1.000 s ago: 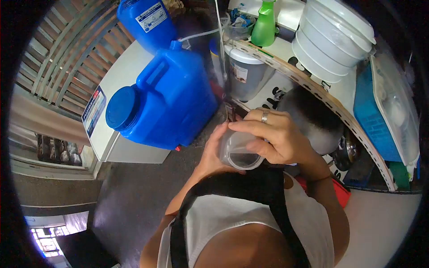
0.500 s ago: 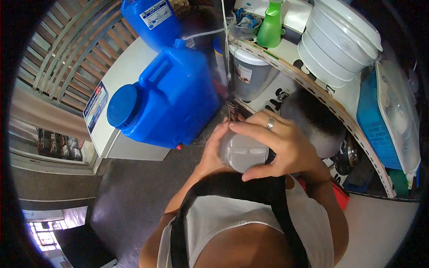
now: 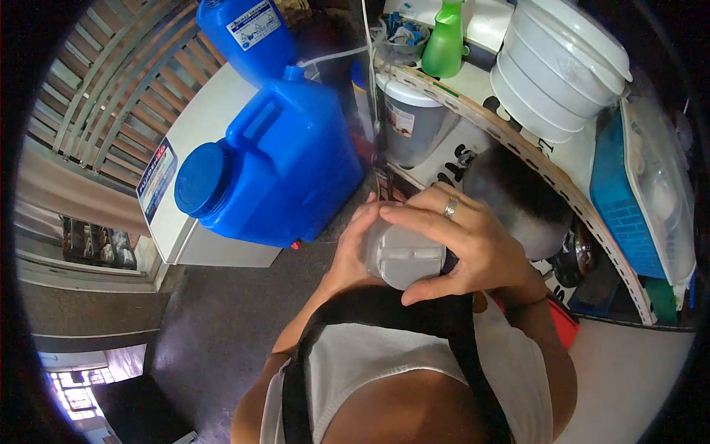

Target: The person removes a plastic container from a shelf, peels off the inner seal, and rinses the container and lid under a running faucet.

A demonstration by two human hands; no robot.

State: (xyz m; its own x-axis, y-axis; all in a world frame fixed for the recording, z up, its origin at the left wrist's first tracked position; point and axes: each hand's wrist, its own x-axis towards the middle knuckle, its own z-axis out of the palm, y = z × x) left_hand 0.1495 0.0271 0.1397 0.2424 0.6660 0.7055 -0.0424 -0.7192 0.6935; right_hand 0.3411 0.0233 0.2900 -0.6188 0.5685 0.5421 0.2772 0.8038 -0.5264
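Observation:
Close to my chest I hold a clear plastic container with a translucent lid (image 3: 408, 255) between both hands. My left hand (image 3: 351, 251) is wrapped round its left side, with the fingertips at the far edge. My right hand (image 3: 470, 240), wearing a ring, grips the lid's rim, thumb at the near edge and fingers across the far one. What the container holds cannot be made out through the lid.
A big blue water jug (image 3: 288, 163) rests on a white cabinet (image 3: 214, 248) to the left, with another blue jug (image 3: 248, 44) behind. On the right, shelves (image 3: 518, 148) carry a green spray bottle (image 3: 444, 41), white stacked tubs (image 3: 555, 74), a lidded bucket (image 3: 414, 122) and a blue basket (image 3: 625, 203).
Both hands keep the same grip on the container. The view has shifted very slightly; nothing else has visibly moved.

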